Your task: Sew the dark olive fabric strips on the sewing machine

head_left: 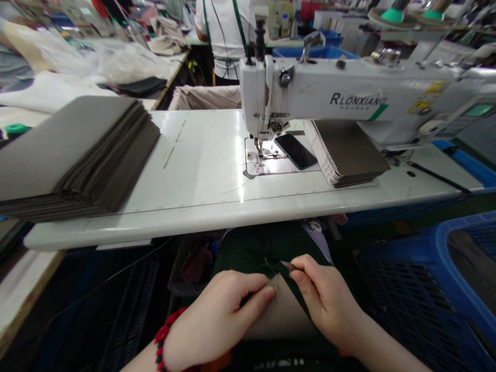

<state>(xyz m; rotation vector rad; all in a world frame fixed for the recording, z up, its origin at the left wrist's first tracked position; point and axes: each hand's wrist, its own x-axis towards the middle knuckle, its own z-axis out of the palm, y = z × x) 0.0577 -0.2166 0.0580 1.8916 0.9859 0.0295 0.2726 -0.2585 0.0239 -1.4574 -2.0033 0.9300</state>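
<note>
Low in the head view, below the table edge, my left hand (222,315) pinches the corner of a tan-grey fabric piece (281,315) lying on my lap. My right hand (323,297) is closed on a small thin tool (289,266), whose tip sits at the fabric's top corner where loose threads stick out. A red and black bead bracelet (165,343) circles my left wrist. Both hands are well below the white sewing table (201,170).
A white sewing machine (329,95) stands at the back right, a dark phone (296,151) beside its needle. Stacks of grey fabric pieces lie left (73,155) and right (349,152). A blue crate (445,289) sits at my right. A person in white (225,36) stands behind.
</note>
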